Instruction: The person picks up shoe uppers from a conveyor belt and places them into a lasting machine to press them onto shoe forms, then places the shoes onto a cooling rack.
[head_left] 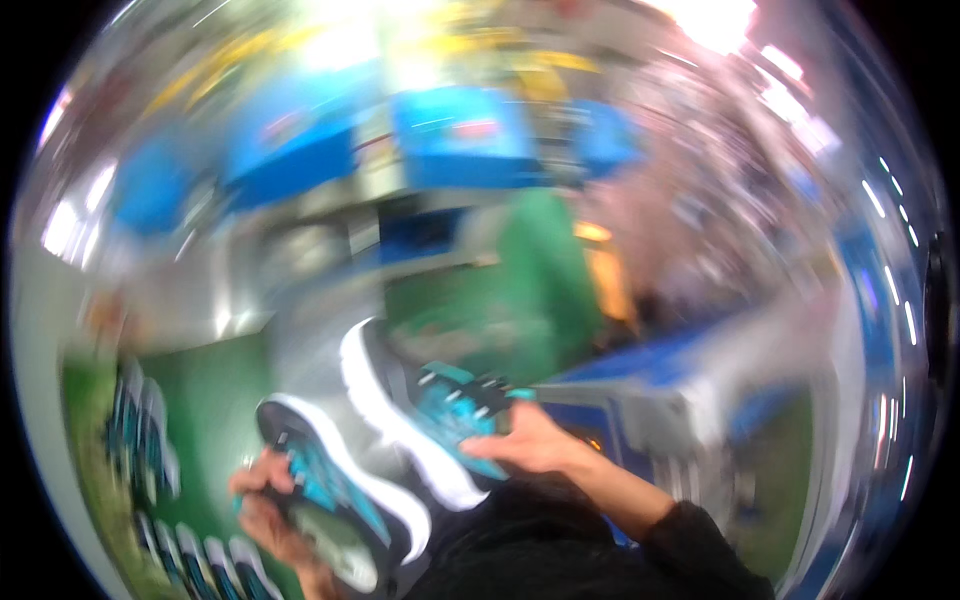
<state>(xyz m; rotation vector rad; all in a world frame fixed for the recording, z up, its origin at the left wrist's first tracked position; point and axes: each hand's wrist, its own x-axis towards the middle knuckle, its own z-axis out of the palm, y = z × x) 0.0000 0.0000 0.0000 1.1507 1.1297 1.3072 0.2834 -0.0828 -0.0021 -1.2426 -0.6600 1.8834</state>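
Note:
Two sneakers with teal and black uppers and thick white soles are held up side by side in front of me. The left sneaker [345, 480] is in my left hand [268, 505], whose fingers wrap its upper near the opening. Its sole faces right, toward the other shoe. My right hand [525, 440] grips the right sneaker [445, 405] by its upper, thumb over the teal side, with that sole turned to the left. The parts of the fingers behind each shoe are hidden.
On the left, several similar teal shoes [145, 430] stand in rows over a green surface [215, 390]. Blue machine-like boxes [465, 135] line the back, blurred. A blue and white bench or machine [660, 400] stands close on the right, and an orange object [605, 275] lies beyond it.

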